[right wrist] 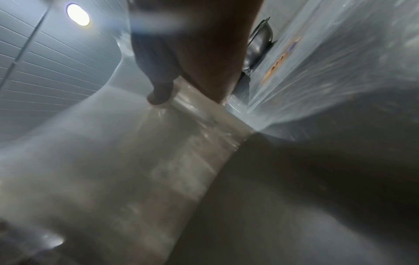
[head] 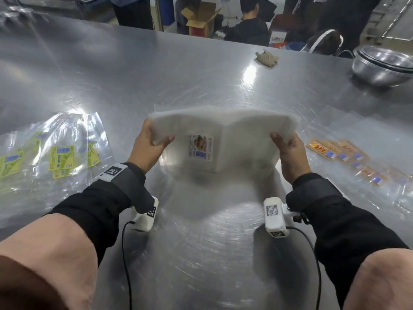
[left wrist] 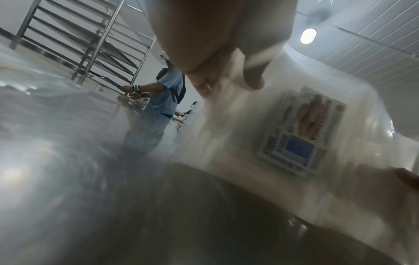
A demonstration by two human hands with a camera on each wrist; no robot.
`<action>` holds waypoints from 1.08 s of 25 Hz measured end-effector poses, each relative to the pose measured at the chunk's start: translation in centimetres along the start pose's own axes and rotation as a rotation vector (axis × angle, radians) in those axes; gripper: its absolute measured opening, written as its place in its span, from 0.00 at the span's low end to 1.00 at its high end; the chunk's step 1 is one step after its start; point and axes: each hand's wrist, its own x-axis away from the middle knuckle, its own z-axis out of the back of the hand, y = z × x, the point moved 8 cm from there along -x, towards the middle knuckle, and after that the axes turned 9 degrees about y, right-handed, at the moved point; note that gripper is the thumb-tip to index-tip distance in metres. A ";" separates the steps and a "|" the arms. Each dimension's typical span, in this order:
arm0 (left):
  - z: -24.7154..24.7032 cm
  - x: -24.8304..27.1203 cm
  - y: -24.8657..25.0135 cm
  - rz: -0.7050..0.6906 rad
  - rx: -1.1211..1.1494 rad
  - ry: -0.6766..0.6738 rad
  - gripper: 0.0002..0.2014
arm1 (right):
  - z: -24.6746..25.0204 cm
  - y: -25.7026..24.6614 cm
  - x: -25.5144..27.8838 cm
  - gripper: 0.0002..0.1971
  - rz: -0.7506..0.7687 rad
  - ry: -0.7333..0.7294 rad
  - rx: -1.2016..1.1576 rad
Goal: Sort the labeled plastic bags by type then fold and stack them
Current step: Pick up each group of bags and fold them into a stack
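Observation:
A thick stack of clear plastic bags (head: 234,130) with a white, blue and brown label (head: 200,148) hangs above the steel table (head: 201,242), bent along a crease in the middle. My left hand (head: 152,142) grips its left end, thumb on the near face. My right hand (head: 288,146) grips its right end the same way. In the left wrist view the stack (left wrist: 260,136) and its label (left wrist: 303,130) show blurred under my thumb (left wrist: 254,78). In the right wrist view the stack (right wrist: 113,152) fills the frame below my thumb (right wrist: 158,93).
Bags with yellow-green labels (head: 60,157) lie spread at the left. Bags with orange labels (head: 348,157) lie at the right. Steel bowls (head: 382,63) and a crumpled cloth (head: 267,58) sit at the far right. People stand and sit beyond the table's far edge.

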 end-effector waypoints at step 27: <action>-0.9 2.9 0.4 -0.036 -0.163 0.096 0.13 | 2.3 0.1 0.8 0.17 0.003 0.074 0.083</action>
